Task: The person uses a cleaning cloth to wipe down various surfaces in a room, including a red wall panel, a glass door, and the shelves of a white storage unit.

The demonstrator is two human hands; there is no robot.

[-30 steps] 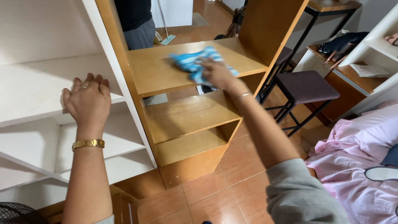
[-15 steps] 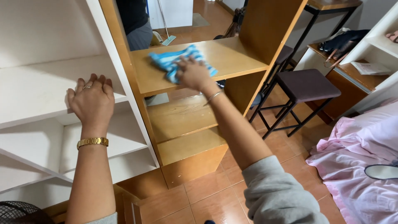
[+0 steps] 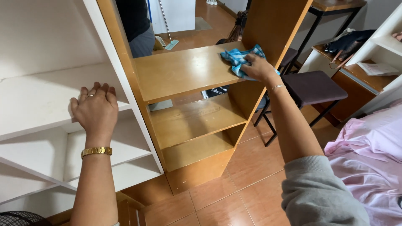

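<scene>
Two hands: right [image 3: 257,67] clutching blue cloth [image 3: 236,58] beside upright panel [image 3: 276,25], left [image 3: 95,109] flat, empty, on white shelf [image 3: 37,100].

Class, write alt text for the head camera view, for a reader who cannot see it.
A person's right hand presses a blue cloth onto the top shelf of a wooden shelf unit, near its right upright. Their left hand, with a ring and gold watch, rests flat on a white shelf beside it. A dark stool and pink bedding are at right.

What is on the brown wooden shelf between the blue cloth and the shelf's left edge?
Nothing: in the head view, the brown wooden shelf is bare from the blue cloth, pressed by the right hand, to its left edge.
</scene>
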